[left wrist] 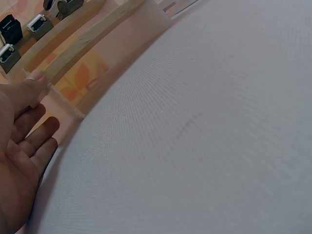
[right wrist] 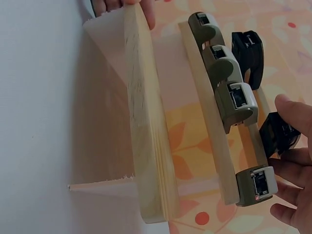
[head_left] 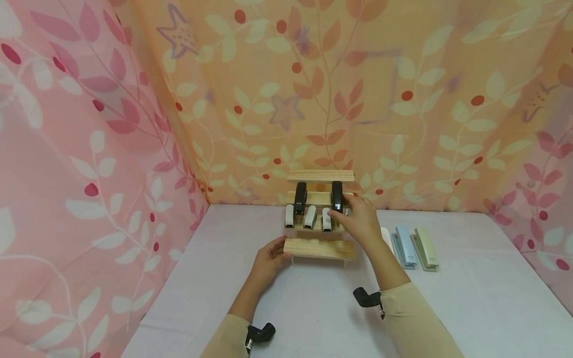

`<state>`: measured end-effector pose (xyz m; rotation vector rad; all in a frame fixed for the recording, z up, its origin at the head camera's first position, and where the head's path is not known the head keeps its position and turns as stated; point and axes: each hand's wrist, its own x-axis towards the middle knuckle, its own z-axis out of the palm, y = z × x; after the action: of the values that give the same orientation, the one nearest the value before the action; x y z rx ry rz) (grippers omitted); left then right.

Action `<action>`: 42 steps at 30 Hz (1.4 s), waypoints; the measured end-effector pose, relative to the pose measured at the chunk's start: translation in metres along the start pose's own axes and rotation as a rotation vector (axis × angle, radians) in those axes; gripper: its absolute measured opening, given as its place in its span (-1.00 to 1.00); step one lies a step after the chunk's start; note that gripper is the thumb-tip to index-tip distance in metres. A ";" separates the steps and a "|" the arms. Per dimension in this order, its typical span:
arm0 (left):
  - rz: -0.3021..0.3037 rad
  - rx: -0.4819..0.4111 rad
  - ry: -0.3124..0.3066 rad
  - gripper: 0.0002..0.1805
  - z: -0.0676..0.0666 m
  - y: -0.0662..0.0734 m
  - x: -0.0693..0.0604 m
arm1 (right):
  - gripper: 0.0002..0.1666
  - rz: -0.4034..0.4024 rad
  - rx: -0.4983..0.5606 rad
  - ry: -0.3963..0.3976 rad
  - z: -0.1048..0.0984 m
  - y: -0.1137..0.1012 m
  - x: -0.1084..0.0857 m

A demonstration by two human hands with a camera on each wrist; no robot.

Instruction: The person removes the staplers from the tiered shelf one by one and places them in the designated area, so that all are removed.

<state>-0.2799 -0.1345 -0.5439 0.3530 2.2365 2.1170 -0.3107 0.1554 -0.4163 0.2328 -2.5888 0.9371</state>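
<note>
Right hand (head_left: 360, 219) is pinching the right-hand glossy black, long-bodied stapler (head_left: 337, 196), thumb on one side, fingers on the other. That stapler is sitting nose-forward on the second board from the top of the tiered rack of pale wooden boards (head_left: 320, 175), just behind the row of small white-topped, olive-based staplers (head_left: 310, 217). The matching left-hand black stapler (head_left: 300, 198) is sitting on the same board, well apart from it.

Left hand (head_left: 268, 261) is gripping the left end of the lowest pale, straight-grained wooden board (head_left: 319, 248), thumb on top, fingers below by the translucent side panel (right wrist: 109, 29).

Handling, my guess: black stapler is stiff, moderately heavy, smooth enough to slip if only tips are touching. Best hold is across the body's flanks near the middle, off the hinged nose. Rack is probably light and prone to shifting; side panels are looking thin, likely the fragile bit, so board ends are the better hold.

Light blue stapler (head_left: 405, 247) and pale green stapler (head_left: 425, 248) are lying side by side on the white-covered table (head_left: 313, 318), right of the rack.
</note>
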 end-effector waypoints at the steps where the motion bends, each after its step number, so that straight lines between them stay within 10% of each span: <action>1: -0.002 0.000 0.002 -0.27 0.000 0.001 0.000 | -0.14 0.006 0.003 0.002 0.000 -0.001 0.000; 42: 0.011 -0.006 0.001 -0.29 0.000 -0.001 -0.001 | -0.55 0.032 0.130 0.341 -0.013 -0.007 -0.017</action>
<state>-0.2788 -0.1346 -0.5450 0.3651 2.2337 2.1288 -0.2895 0.1593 -0.4100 0.0588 -2.2295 1.0570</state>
